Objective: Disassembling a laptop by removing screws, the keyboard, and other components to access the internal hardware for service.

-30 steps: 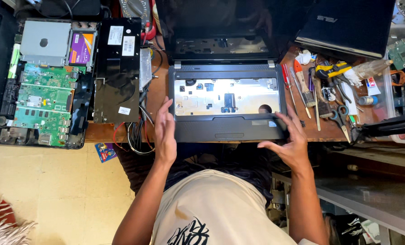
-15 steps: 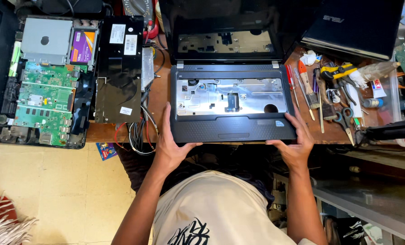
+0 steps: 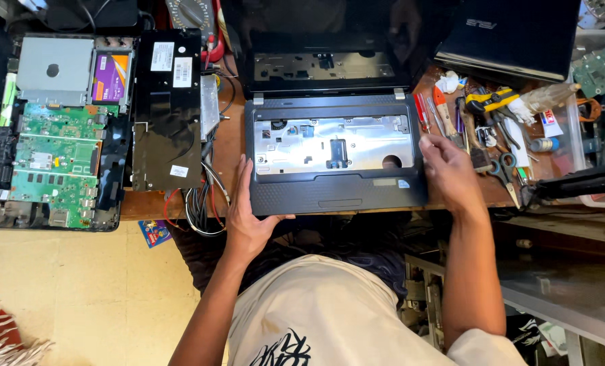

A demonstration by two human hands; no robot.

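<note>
The right hand (image 3: 452,173) covers the laptop's (image 3: 336,152) right edge. Tools (image 3: 482,129) just beyond its fingers overlap, too small to identify. Left of the left hand (image 3: 248,217), the circuit board (image 3: 51,166) tray is cropped.

A brown wooden desk (image 3: 231,146) spans the upper frame. Pale yellowish tiled floor (image 3: 79,291) fills the lower left. A grey metal shelf (image 3: 560,285) sits lower right, evenly lit.
</note>
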